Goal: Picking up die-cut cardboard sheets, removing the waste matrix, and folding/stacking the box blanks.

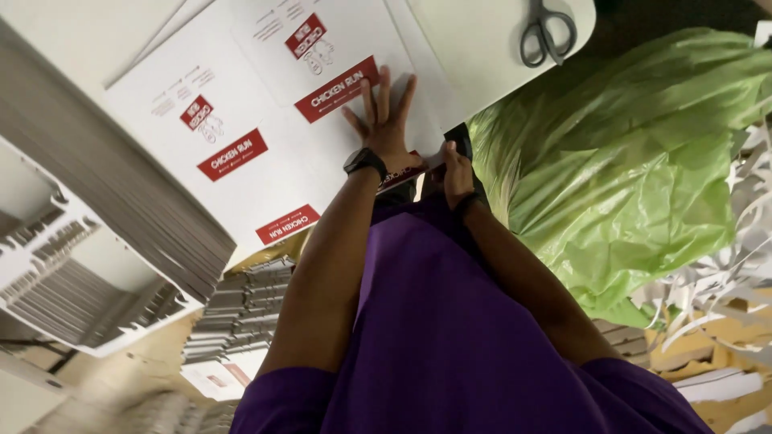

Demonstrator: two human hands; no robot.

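A flat white carton blank (265, 96) with red printed panels lies on the white table (482, 48) in front of me. My left hand (384, 128), with a black watch on its wrist, presses flat on the blank, fingers spread. My right hand (457, 173) is closed on the near edge of the blank, at a red flap (406, 170) beside my left wrist. Something small and black (460, 138) shows just above the right hand; I cannot tell what it is. My purple shirt hides what lies under my arms.
Grey-handled scissors (547, 34) lie at the table's far right. A big green plastic bag (627, 177) bulges on the right, with white paper strips (724, 281) beside it. Tall stacks of flat cartons (104, 177) stand on the left, and more stacks (241, 309) lie lower down.
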